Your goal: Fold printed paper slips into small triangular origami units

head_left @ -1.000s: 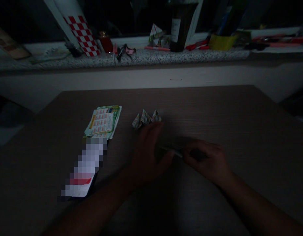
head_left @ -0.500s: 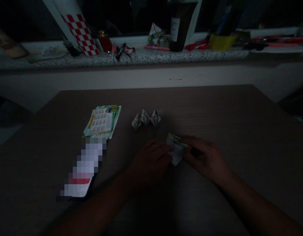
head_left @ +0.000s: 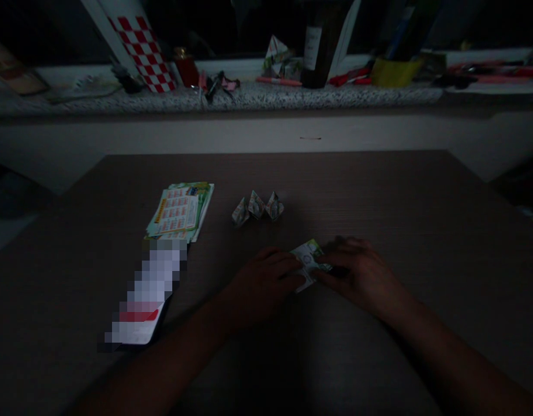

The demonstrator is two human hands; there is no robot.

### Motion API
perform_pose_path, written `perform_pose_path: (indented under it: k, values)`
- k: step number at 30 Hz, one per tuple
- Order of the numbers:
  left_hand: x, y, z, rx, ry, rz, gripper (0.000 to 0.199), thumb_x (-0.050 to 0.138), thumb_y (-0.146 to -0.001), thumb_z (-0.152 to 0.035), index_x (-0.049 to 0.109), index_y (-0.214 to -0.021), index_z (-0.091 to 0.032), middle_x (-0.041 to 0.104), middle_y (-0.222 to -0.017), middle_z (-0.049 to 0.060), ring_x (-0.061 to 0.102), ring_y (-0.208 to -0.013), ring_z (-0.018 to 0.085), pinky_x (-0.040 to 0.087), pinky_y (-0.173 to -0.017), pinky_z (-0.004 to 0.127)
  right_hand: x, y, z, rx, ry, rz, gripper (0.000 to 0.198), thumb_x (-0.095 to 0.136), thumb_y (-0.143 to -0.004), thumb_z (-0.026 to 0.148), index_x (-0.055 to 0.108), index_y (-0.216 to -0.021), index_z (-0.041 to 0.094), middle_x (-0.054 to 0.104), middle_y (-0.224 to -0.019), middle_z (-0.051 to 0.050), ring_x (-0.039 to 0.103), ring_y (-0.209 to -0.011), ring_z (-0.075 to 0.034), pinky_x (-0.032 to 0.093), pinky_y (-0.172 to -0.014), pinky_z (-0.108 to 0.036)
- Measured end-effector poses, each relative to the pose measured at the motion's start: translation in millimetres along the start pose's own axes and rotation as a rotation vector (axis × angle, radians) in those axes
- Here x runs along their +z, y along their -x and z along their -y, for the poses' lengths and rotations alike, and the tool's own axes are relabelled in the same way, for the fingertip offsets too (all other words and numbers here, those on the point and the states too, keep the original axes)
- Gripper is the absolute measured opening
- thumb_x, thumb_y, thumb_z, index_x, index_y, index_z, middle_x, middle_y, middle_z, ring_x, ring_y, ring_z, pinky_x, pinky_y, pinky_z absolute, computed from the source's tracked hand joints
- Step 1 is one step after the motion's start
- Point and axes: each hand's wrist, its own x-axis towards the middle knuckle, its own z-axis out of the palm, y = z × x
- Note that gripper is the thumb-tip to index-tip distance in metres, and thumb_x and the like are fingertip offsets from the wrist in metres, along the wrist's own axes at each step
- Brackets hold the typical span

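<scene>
Both left hand (head_left: 266,283) and right hand (head_left: 364,277), fingers nearly closed, held paper (head_left: 308,259) well short of the far edge of the table (head_left: 370,193), folding apparently underway, careful alignment needed next.

The small paper (head_left: 308,261) is white with green and yellow-green along its far edge and a faint round print. Three folded paper pieces (head_left: 257,205) show pale, multicoloured print. A stack of cards (head_left: 177,211) is green and white, with rows of reddish blocks and a yellow strip. The tabletop (head_left: 379,196) is dark brown with fine streaks. The sill (head_left: 257,99) is speckled grey, a tube (head_left: 148,55) red-and-white checked, a holder (head_left: 394,73) yellow, a pen (head_left: 278,81) pink.
</scene>
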Motion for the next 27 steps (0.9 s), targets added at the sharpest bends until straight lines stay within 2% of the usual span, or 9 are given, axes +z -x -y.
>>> perform_pose_path:
  k: [5,10,14,19,27]
  values:
    - [-1,-1,2,0.01,-0.002,0.009,0.028,0.049,-0.09,-0.016,0.06,-0.115,-0.02,0.063,-0.12,0.008,0.053,-0.117,0.021,0.034,-0.105,0.041,1,0,5,-0.032,-0.002,-0.005,0.017,0.065,-0.082,0.03,0.071,-0.096,0.023,0.065,-0.093,-0.008,0.057,-0.092,-0.026,0.045,-0.083,-0.042]
    - [0,0,5,0.018,-0.005,0.006,0.029,0.048,-0.091,-0.017,0.059,-0.118,-0.023,0.06,-0.127,0.006,0.05,-0.122,0.02,0.03,-0.108,0.041,1,-1,9,-0.135,-0.073,0.03,0.03,0.061,-0.082,0.019,0.064,-0.112,0.023,0.059,-0.116,-0.009,0.051,-0.111,-0.026,0.04,-0.096,-0.042]
    - [-2,3,8,0.029,0.003,-0.043,0.026,0.047,-0.092,-0.017,0.061,-0.113,-0.023,0.062,-0.125,0.005,0.05,-0.122,0.018,0.028,-0.108,0.04,1,0,9,-0.124,-0.063,0.056,0.031,0.06,-0.085,0.024,0.063,-0.116,0.024,0.057,-0.118,-0.009,0.05,-0.112,-0.027,0.04,-0.097,-0.044]
    - [-9,1,10,0.068,0.045,-0.063,0.019,0.048,-0.09,-0.016,0.063,-0.102,-0.019,0.067,-0.113,0.004,0.055,-0.112,0.018,0.032,-0.104,0.039,1,0,11,-0.1,-0.051,0.056,0.032,0.059,-0.085,0.025,0.063,-0.117,0.026,0.056,-0.12,-0.01,0.05,-0.112,-0.027,0.039,-0.096,-0.045]
    - [-8,-3,17,0.014,0.093,-0.116,0.017,0.047,-0.09,-0.021,0.062,-0.098,-0.017,0.066,-0.103,0.006,0.055,-0.1,0.019,0.034,-0.1,0.04,4,0,13,-0.068,-0.062,0.046,0.031,0.061,-0.082,0.023,0.065,-0.113,0.025,0.057,-0.12,-0.009,0.05,-0.113,-0.027,0.037,-0.097,-0.045]
